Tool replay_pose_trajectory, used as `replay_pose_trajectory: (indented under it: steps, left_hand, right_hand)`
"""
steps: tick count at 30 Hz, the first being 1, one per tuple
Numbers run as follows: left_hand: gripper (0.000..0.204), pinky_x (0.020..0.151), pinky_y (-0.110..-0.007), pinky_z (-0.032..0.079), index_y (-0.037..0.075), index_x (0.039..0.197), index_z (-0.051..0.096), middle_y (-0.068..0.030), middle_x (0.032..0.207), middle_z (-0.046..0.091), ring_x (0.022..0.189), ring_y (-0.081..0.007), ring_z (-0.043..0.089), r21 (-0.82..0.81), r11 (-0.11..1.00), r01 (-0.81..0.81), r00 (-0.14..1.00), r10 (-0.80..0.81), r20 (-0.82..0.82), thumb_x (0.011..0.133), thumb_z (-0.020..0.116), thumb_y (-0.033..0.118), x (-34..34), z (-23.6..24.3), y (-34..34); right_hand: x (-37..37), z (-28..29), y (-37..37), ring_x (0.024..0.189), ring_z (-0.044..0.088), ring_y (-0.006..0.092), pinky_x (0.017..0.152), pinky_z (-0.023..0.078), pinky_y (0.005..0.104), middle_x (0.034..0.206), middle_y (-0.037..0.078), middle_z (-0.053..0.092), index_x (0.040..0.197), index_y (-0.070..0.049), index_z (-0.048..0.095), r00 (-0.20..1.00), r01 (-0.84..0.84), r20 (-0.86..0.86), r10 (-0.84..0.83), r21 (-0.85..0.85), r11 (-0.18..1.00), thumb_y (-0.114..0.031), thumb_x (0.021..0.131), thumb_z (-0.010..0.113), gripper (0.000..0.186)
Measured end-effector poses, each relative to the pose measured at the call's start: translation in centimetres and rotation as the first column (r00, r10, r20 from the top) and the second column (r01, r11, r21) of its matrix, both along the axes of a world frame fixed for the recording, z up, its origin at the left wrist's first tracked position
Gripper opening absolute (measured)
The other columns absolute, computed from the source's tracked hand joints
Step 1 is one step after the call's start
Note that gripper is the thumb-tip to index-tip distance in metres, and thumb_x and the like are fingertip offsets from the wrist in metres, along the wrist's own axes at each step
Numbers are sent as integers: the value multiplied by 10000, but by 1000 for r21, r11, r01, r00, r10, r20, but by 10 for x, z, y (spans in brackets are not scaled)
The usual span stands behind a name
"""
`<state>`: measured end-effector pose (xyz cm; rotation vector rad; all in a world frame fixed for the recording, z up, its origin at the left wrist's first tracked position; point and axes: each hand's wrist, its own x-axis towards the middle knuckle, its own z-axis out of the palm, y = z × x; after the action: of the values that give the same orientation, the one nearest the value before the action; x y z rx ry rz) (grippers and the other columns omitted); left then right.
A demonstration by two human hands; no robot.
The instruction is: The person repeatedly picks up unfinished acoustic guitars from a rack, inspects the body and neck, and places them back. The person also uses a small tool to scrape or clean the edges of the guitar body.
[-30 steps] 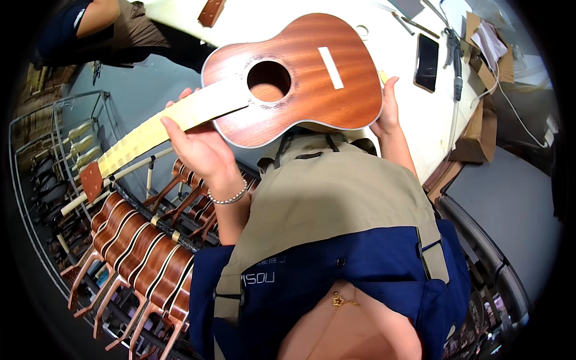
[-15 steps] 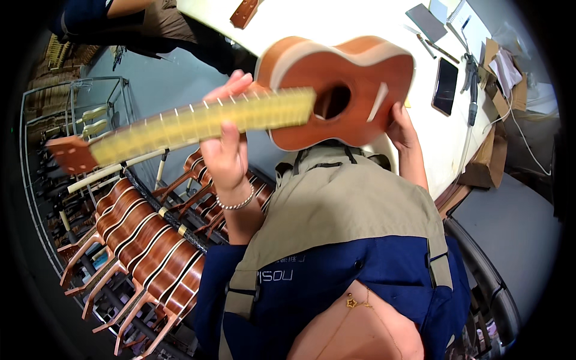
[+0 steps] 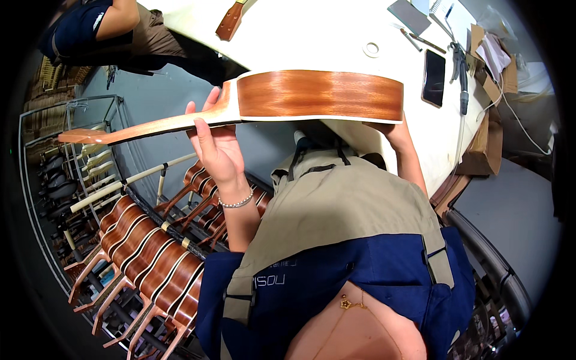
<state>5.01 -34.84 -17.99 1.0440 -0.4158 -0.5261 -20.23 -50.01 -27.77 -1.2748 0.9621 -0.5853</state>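
Note:
A wooden ukulele (image 3: 321, 95) is turned edge-on in front of me, its glossy brown side facing up and its pale binding along the near edge. Its neck points left, ending in a headstock (image 3: 84, 137). My left hand (image 3: 219, 147) holds the neck near where it joins the body, with the thumb on the near side and fingertips showing beyond. At the body's right end, my right hand (image 3: 393, 133) grips the lower edge; most of its fingers are hidden by the body. The soundhole and front are out of sight.
Beyond lies a white table (image 3: 312, 36) with a tape roll (image 3: 371, 50), a phone (image 3: 433, 78), pens and another headstock (image 3: 230, 23). Several ukulele bodies (image 3: 150, 252) hang on a rack at lower left. Another person (image 3: 120, 36) is at the upper left.
The ukulele has rolled from showing its front, soundhole and yellow-covered fretboard to showing its side. Both hands still hold it. The tape roll on the table has come into sight.

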Motion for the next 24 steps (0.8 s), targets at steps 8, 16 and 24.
replay_pose_trajectory:
  steps: [8, 16, 24]
  left_hand:
    - [249, 958, -450, 361, 116, 1095, 408, -229, 1240, 431, 1173, -325, 412, 34, 990, -137, 966, 142, -215, 932, 349, 295, 9, -14, 1]
    - [179, 914, -445, 419, 117, 1005, 413, -220, 1189, 476, 1120, -314, 466, 53, 994, -91, 938, 104, -331, 916, 396, 271, 21, -30, 10]
    - [228, 888, -414, 456, 82, 1020, 435, -219, 1163, 495, 1069, -293, 511, 98, 989, -107, 958, 129, -258, 915, 415, 283, 22, -32, 14]
  right_hand:
    - [4, 22, 3, 1030, 538, 206, 871, 434, 325, 1108, 88, 562, 1208, -55, 447, 991, -26, -132, -4, -231, 973, -156, 536, 824, 777]
    - [10, 48, 10, 1097, 505, 245, 911, 414, 344, 1194, 104, 510, 1260, -94, 417, 945, -76, -324, -33, -316, 946, -214, 518, 832, 859]
    - [10, 41, 7, 1069, 520, 216, 894, 426, 336, 1151, 85, 535, 1247, -100, 437, 987, -64, -156, 41, -147, 987, -108, 508, 825, 835]
